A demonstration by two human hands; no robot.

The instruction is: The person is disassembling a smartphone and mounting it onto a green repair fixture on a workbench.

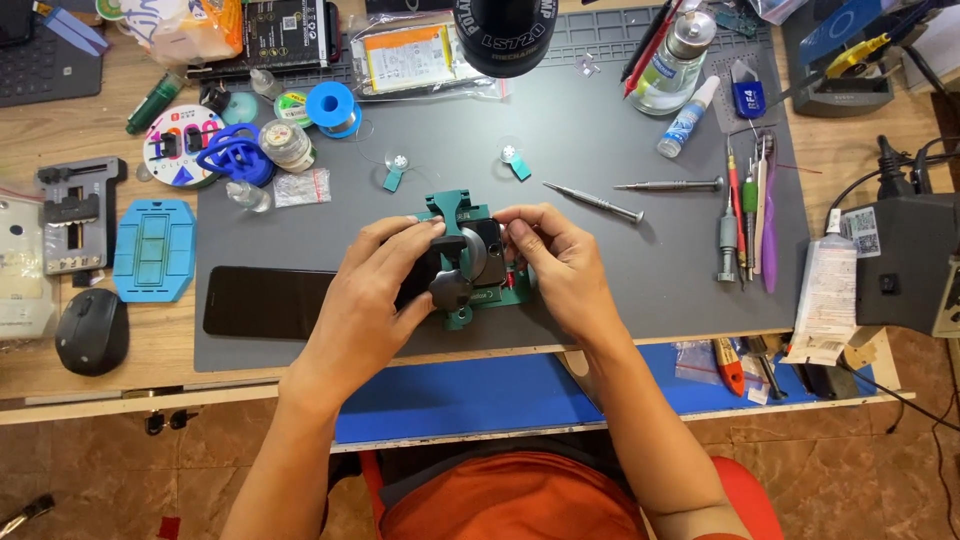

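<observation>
Flanking the green clamp (470,265): black phone (268,301) left, screwdrivers (594,202) right.

black mouse (91,331) far left; dark phone (265,301) beside; screwdrivers (595,203) right.

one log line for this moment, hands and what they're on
left hand: grips black knob | right hand: steadies dark part in green clamp fixture | surface: grey mat

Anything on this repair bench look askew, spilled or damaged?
Nothing stands out. Both hands, left and right, grip the green clamp fixture on the grey mat. The two screwdrivers lie loose at angles, but nothing is spilled or visibly broken.
</observation>
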